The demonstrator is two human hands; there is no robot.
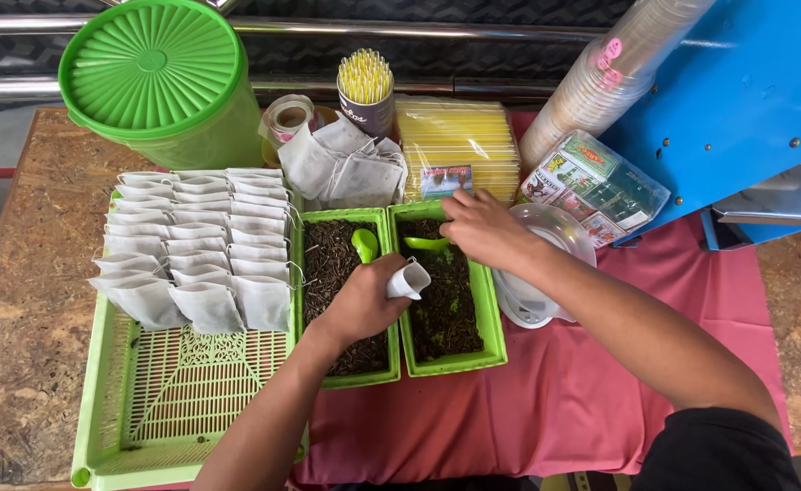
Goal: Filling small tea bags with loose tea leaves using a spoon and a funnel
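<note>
Left hand [361, 305] pinches a small white filter bag [409, 278] open, fingers closed round it, above the gap between the two green trays of loose tea [440, 300]. Right hand [482, 227] fingers closed on a green scoop [426, 244] in the right tray. Risk: bag mouth is narrow, so tea may spill onto the pink cloth [555, 400] or into the gap; bag could slip.

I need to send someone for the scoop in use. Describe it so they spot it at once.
Find the two green trays of loose tea on the red cloth. In the right one, under the right hand, lies a green scoop. The other scoop stands untouched in the left tray.
</note>
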